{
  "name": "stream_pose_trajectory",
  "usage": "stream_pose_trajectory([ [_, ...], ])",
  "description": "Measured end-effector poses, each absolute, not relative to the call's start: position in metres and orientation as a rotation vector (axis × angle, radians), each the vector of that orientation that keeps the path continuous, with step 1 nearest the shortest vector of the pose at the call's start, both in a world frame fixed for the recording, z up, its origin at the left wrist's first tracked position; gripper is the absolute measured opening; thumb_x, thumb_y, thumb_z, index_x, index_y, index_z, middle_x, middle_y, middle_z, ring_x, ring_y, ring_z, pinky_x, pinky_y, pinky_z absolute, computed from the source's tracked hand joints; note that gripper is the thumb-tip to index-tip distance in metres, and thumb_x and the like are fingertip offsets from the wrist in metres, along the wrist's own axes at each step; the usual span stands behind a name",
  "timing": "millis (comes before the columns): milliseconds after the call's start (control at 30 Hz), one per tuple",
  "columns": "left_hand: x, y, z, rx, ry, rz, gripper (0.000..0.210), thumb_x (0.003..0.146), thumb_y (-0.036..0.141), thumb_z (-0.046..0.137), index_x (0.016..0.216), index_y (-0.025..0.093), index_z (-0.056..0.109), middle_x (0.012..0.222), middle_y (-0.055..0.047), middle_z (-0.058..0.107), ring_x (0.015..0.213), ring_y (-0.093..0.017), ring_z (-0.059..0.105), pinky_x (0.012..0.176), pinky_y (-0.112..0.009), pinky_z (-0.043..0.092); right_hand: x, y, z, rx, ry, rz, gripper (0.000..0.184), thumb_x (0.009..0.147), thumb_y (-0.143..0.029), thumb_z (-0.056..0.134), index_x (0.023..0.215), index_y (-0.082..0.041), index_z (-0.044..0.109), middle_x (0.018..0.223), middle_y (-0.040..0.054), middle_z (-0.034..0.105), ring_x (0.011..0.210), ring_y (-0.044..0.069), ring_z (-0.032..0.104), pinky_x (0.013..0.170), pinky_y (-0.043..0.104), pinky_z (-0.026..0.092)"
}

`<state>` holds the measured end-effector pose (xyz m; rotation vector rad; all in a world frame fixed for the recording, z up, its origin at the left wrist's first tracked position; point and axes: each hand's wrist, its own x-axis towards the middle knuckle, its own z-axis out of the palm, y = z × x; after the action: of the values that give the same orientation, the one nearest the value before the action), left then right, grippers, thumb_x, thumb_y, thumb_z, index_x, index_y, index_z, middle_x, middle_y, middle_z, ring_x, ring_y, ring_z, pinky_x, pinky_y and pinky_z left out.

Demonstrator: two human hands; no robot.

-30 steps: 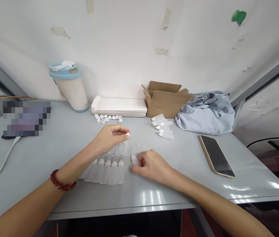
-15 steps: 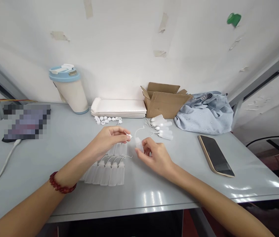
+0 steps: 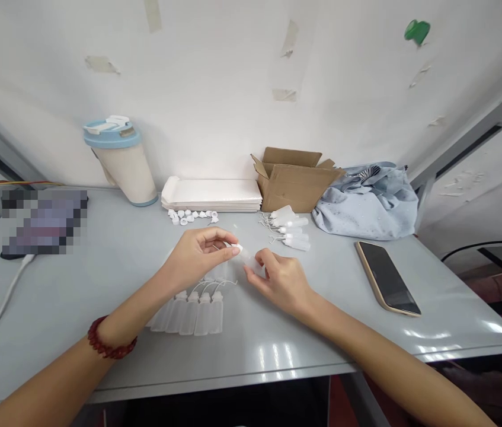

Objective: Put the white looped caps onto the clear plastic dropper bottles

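Between the thumb and fingers of my left hand (image 3: 201,252) is a small white cap (image 3: 238,248), held at the mouth of a squeeze bottle. My right hand (image 3: 281,279) grips that translucent squeeze bottle (image 3: 251,261), which tilts to the left; its lower part is hidden by the fingers. Below my left hand lie rows of similar bottles (image 3: 204,314) with thin tubes at their necks, partly covered by the hand. Beyond the hands, several more bottles (image 3: 293,228) lie in a loose pile, and several white caps (image 3: 192,214) are scattered to their left.
Along the wall stand a tumbler (image 3: 126,166), a stack of white padded envelopes (image 3: 213,193), an open cardboard box (image 3: 297,187) and a bundled blue cloth (image 3: 366,204). A phone (image 3: 386,279) lies at right. A cabled, blurred device (image 3: 48,222) lies at left.
My left hand has moved slightly right, bringing the cap onto the bottle's mouth. The bottle has tipped from nearly upright toward the left hand. The whole view has shifted slightly.
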<state>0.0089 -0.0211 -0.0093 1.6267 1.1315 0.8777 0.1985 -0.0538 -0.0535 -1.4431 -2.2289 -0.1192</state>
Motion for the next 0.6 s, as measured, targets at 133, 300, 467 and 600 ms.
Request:
stream_pose_trajectory([
  [133, 0.0080, -0.0190, -0.0127, 1.671, 1.132, 0.833, 0.026, 0.073, 0.043, 0.068, 0.085, 0.020, 0.067, 0.088, -0.003, 0.069, 0.083, -0.021, 0.064, 0.072, -0.031, 0.052, 0.1989, -0.0536, -0.0549, -1.391, -2.251, -0.297, 0.019, 0.086, -0.029, 0.048, 0.072, -0.016, 0.051, 0.059, 0.0027, 0.061, 0.043, 0.011, 0.047, 0.045, 0.024, 0.016],
  [300, 0.0067, -0.0179, -0.0135, 1.642, 1.134, 0.787, 0.027, 0.073, 0.044, 0.069, 0.085, 0.021, 0.067, 0.086, -0.003, 0.069, 0.081, -0.020, 0.064, 0.071, -0.031, 0.051, 0.2000, -0.0539, -0.0529, -1.305, -2.223, -0.302, 0.018, 0.087, -0.026, 0.049, 0.074, -0.015, 0.053, 0.061, 0.0041, 0.062, 0.046, 0.012, 0.050, 0.046, 0.024, 0.019],
  [467, 0.0063, -0.0166, -0.0113, 1.593, 1.129, 0.806, 0.027, 0.069, 0.044, 0.071, 0.082, 0.021, 0.067, 0.084, -0.003, 0.068, 0.077, -0.020, 0.063, 0.071, -0.033, 0.053, 0.1990, -0.0574, -0.0512, -1.283, -2.182, -0.020, 0.024, 0.091, -0.035, 0.044, 0.082, -0.014, 0.054, 0.058, 0.0018, 0.060, 0.047, 0.011, 0.051, 0.045, 0.021, 0.026],
  [600, 0.0045, -0.0159, -0.0099, 1.617, 1.093, 0.837, 0.025, 0.069, 0.042, 0.072, 0.082, 0.021, 0.068, 0.089, -0.002, 0.069, 0.085, -0.020, 0.063, 0.077, -0.032, 0.051, 0.1980, -0.0603, -0.0492, -1.219, -2.147, 0.085, 0.025, 0.092, -0.035, 0.044, 0.085, -0.013, 0.054, 0.059, 0.0007, 0.059, 0.046, 0.009, 0.050, 0.045, 0.021, 0.030],
])
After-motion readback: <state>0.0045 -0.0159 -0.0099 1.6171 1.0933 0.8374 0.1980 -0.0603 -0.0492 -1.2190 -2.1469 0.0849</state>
